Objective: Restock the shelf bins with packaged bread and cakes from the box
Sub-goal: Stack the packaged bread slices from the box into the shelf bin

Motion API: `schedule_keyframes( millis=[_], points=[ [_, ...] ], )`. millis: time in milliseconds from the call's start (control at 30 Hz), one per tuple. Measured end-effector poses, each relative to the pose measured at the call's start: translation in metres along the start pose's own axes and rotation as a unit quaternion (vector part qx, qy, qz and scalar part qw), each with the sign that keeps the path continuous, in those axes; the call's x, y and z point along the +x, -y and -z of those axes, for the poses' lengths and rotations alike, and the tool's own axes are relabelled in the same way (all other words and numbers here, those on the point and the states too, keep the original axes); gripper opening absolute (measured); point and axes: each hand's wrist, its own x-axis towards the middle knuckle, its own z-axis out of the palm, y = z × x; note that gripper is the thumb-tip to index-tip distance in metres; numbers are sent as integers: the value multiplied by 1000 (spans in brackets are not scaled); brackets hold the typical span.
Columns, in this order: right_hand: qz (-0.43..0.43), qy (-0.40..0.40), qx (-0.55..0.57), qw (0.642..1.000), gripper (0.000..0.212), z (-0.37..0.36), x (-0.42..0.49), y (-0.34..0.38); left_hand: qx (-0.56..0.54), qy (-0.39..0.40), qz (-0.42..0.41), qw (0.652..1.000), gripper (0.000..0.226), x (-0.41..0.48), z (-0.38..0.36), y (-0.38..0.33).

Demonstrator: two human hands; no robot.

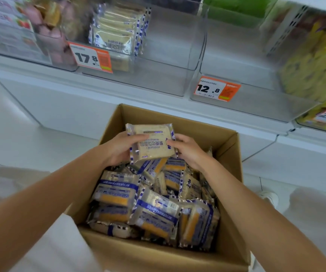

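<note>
An open cardboard box [229, 152] stands on the floor below the shelf, filled with several blue-and-white bread packets [154, 211]. Above the box's far half, my left hand [119, 148] and my right hand [187, 150] hold one flat bread packet [152, 142] between them, each gripping one side of it. On the shelf, a clear bin [158, 83] with a 17.8 price tag [91, 57] holds a row of the same packets [117, 30] standing along its left side; its right part is bare.
A second clear bin [256, 99] with a 12.8 tag [216, 89] sits to the right, nothing visible inside. Yellow packets [315, 61] fill the far-right bin, pink ones [46, 26] the left bin. White cabinet fronts and floor surround the box; my shoe [270, 197] is at right.
</note>
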Motion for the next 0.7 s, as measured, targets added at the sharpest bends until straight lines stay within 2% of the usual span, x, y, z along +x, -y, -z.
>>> schedule_keyframes(
  millis=[67, 133, 200, 233, 300, 367, 400, 467, 533, 600, 633, 700],
  points=[
    [29, 16, -21, 999, 34, 3, 2, 8, 35, -85, -48, 995, 30, 5, 11, -4],
    [81, 48, -127, 987, 33, 7, 2, 24, 104, -130, -94, 982, 43, 5, 19, -11],
    [119, 63, -212, 968, 36, 1, -2, 40, 203, -80, -97, 971, 46, 5, 15, -16],
    [142, 45, -226, 963, 42, -4, -2, 45, 224, -56, -96, 968, 40, 5, 10, -16],
    [174, -17, -198, 964, 61, -13, -2, 50, 171, -68, -97, 978, 26, 9, 3, -13],
    [158, -56, -147, 975, 80, -15, -2, 48, 68, -99, -76, 990, 27, 14, 4, -10],
    [139, -64, -144, 978, 82, -14, -3, 45, 28, -98, -63, 993, 29, 15, 6, -12],
    [129, -49, -197, 971, 63, -10, -3, 36, 13, -51, -35, 998, 34, 13, 13, -16],
    [154, -17, -237, 959, 43, -9, -7, 29, 78, 30, 16, 996, 34, 6, 15, -19],
    [166, 18, -227, 959, 41, -10, -11, 25, 144, 86, 66, 984, 35, -1, 14, -15],
    [169, 26, -224, 959, 40, -11, -12, 26, 176, 78, 71, 979, 34, -2, 12, -11],
    [169, 2, -229, 959, 41, -8, -11, 26, 212, -5, 41, 976, 30, 0, 11, -3]
  ],
)
